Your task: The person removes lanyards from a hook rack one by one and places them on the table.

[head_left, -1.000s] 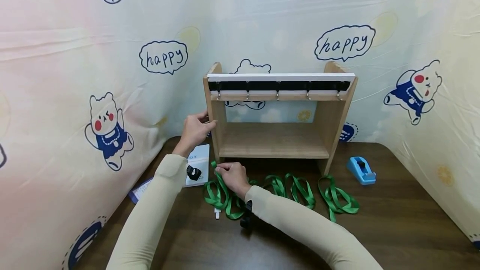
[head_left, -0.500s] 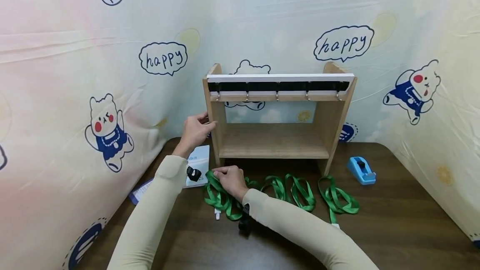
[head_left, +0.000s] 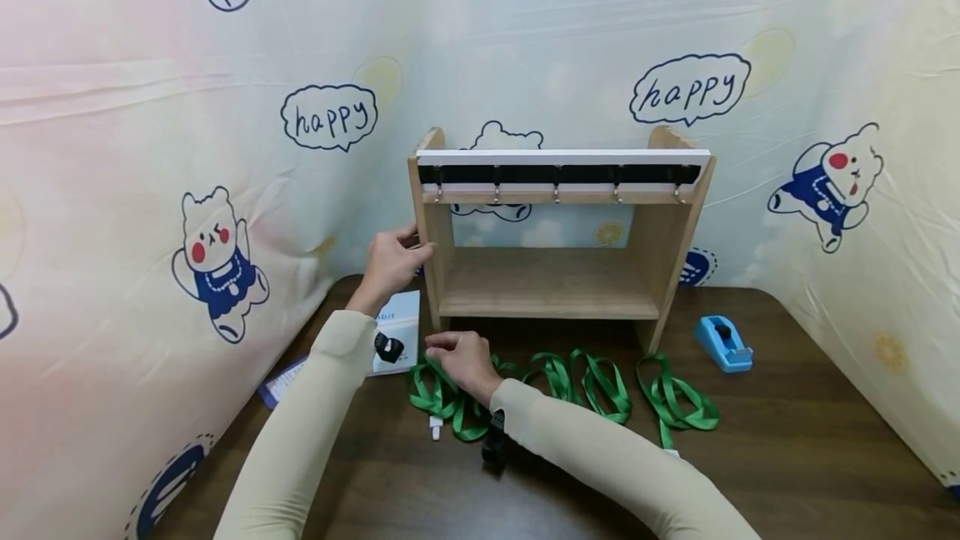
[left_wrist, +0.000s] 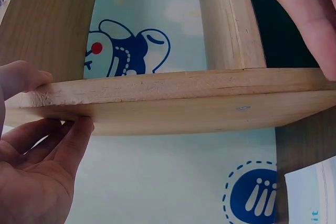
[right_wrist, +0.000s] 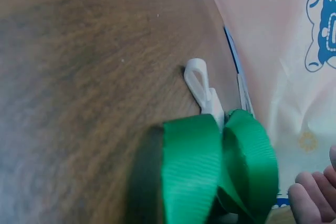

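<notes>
My left hand (head_left: 390,269) grips the left side panel of a wooden shelf (head_left: 551,282). In the left wrist view its thumb lies on one side of the panel (left_wrist: 173,111) and its fingers (left_wrist: 73,145) on the other. My right hand (head_left: 463,361), fingers bent, is low over the leftmost green lanyard (head_left: 427,398), the ribbon right below its fingertips; I cannot tell whether it pinches it. In the right wrist view the green ribbon (right_wrist: 191,166) loops close to the camera, with a white plastic clip (right_wrist: 199,85) behind it.
More green lanyards (head_left: 678,398) lie in loose loops along the shelf's front. A white-and-black strip (head_left: 558,174) with several small metal hooks runs across the shelf's top. A blue tape dispenser (head_left: 723,342) is at right, a pale booklet (head_left: 401,327) at left.
My right hand has lowered slightly, and the ribbon end that stood up between its fingertips a second ago is down among the loops. My left hand stays on the shelf.
</notes>
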The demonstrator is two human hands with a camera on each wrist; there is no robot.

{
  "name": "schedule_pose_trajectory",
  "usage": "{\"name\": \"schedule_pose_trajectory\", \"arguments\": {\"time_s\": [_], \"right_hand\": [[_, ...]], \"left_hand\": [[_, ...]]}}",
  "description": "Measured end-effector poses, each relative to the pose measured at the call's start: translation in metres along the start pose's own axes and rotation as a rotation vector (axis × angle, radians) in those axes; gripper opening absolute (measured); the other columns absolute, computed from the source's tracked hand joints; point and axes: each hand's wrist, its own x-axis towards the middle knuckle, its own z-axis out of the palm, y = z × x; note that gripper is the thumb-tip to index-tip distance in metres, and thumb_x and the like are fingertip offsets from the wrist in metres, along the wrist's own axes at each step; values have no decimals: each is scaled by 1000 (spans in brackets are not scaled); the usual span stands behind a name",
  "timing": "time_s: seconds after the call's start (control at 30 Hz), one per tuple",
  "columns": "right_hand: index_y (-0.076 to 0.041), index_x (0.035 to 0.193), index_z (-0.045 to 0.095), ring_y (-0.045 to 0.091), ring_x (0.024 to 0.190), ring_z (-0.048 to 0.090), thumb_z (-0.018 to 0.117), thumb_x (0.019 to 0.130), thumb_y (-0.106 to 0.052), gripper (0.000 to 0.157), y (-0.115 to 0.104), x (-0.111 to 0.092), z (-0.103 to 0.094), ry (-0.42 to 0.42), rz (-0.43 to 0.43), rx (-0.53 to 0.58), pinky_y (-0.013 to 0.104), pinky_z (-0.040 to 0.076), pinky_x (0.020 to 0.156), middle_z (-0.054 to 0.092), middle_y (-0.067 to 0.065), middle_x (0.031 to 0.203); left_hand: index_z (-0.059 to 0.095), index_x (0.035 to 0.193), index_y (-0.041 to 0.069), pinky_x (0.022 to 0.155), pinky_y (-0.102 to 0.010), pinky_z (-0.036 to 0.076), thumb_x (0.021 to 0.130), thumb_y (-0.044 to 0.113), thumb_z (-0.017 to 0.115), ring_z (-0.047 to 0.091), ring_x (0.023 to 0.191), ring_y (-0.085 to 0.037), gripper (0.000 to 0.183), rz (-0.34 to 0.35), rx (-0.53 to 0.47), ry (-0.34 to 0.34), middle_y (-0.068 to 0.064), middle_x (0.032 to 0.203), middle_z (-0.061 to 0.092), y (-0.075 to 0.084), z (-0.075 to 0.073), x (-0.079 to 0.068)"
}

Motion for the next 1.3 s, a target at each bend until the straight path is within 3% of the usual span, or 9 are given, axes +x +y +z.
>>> {"name": "schedule_pose_trajectory", "arguments": {"time_s": [0.17,0.27,0.5,0.73,0.93,1.13,1.3], "right_hand": [[-19,116,78,7,99,72,74,93,-28,25,-7,-3,-8,-83,-42,5,32,60,89,79,-6,108],[-22,114,78,8,99,72,74,93,-26,22,-14,-5,-16,-109,-59,31,31,60,88,79,-5,109],[-26,112,78,8,102,73,74,93,-29,20,-22,-9,-35,-126,-72,121,29,61,88,79,-5,111],[-13,122,75,18,112,72,71,96,-21,28,-37,-15,-57,-145,-127,147,35,59,96,76,7,121],[-14,123,74,18,115,71,72,94,-23,30,-45,-19,-73,-166,-164,181,35,58,100,75,5,124],[-7,128,70,25,117,71,69,96,-16,33,-52,-22,-86,-203,-194,270,33,58,100,71,16,129],[-5,129,69,19,114,72,69,96,-17,35,-55,-27,-97,-205,-212,274,31,58,99,72,15,128]], "left_hand": [[49,150,12,98,-47,57,93,29,71,61,132,-31,64,-7,1,-2,-16,146,59,0,0,1],[49,150,13,98,-47,58,92,30,71,61,131,-31,64,-5,9,2,-16,146,60,1,-1,2],[49,151,13,97,-47,58,93,30,71,61,131,-31,64,-7,9,-10,-16,147,59,2,1,2],[49,151,14,98,-48,58,93,31,72,63,129,-32,64,-9,13,-10,-16,145,60,1,0,4],[49,151,14,99,-48,57,92,31,72,63,129,-32,65,-11,5,-5,-16,144,60,-1,-1,2],[50,150,13,99,-48,57,92,32,71,63,128,-32,65,-1,14,-2,-17,143,61,-1,-1,2],[49,150,14,98,-49,58,92,31,72,64,128,-33,65,-7,0,-10,-17,144,61,-2,-1,2]]}}
